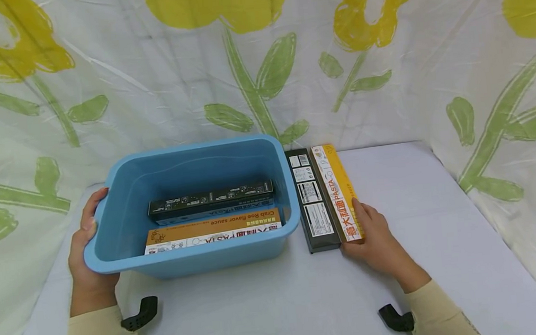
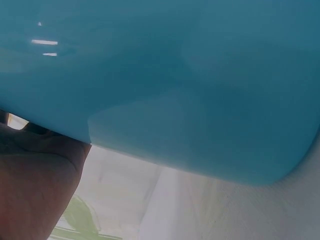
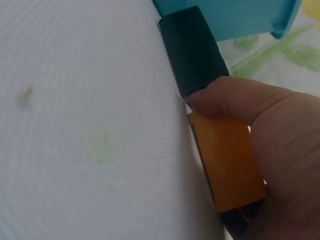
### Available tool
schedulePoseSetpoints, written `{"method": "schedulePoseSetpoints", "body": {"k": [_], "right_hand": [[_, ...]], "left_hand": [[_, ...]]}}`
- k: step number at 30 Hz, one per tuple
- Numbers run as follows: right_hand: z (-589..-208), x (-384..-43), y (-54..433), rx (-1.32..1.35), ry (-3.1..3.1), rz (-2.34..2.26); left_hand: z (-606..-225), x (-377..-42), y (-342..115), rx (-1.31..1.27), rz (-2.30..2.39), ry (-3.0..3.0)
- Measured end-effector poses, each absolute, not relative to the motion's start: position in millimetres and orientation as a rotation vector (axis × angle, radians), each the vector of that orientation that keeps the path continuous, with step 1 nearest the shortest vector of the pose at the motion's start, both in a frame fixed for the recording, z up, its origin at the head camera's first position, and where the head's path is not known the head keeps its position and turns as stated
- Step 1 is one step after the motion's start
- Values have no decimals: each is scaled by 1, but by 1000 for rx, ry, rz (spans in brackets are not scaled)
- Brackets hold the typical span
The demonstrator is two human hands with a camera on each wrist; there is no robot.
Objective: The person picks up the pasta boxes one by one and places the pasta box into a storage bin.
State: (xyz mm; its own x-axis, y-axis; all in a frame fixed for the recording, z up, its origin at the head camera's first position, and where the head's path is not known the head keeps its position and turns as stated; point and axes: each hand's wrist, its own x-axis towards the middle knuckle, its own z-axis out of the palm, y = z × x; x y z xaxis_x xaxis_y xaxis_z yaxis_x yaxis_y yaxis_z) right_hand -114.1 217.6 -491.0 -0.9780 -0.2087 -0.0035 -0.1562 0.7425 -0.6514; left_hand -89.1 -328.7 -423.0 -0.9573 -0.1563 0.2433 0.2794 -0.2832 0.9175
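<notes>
A blue plastic basin (image 1: 218,259) stands at centre left in the head view. My left hand (image 1: 86,252) grips its left end at the rim; the left wrist view is mostly filled by the basin wall (image 2: 175,100). Right of the basin, my right hand (image 1: 375,240) holds the near end of a yellow-and-white pasta box (image 1: 334,193), thumb at the left corner and fingers along the right side. That box's orange end (image 3: 227,160) shows in the right wrist view. Beside it lies a black box (image 1: 316,206) with white labels.
Inside the basin lie another black box (image 1: 211,202) and an orange-and-white pasta box (image 1: 213,231). The white-covered table (image 1: 271,316) meets a flower-printed cloth (image 1: 146,93) at the back and sides. A black wrist mount (image 1: 142,312) sits at each sleeve.
</notes>
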Motion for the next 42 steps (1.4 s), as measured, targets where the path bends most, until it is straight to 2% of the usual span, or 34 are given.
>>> {"method": "schedulePoseSetpoints", "body": {"k": [42], "right_hand": [[-476,-111,220,-171,3054,-1260]], "left_hand": [[-421,-88,-326,-124,-2296,-1697]]}}
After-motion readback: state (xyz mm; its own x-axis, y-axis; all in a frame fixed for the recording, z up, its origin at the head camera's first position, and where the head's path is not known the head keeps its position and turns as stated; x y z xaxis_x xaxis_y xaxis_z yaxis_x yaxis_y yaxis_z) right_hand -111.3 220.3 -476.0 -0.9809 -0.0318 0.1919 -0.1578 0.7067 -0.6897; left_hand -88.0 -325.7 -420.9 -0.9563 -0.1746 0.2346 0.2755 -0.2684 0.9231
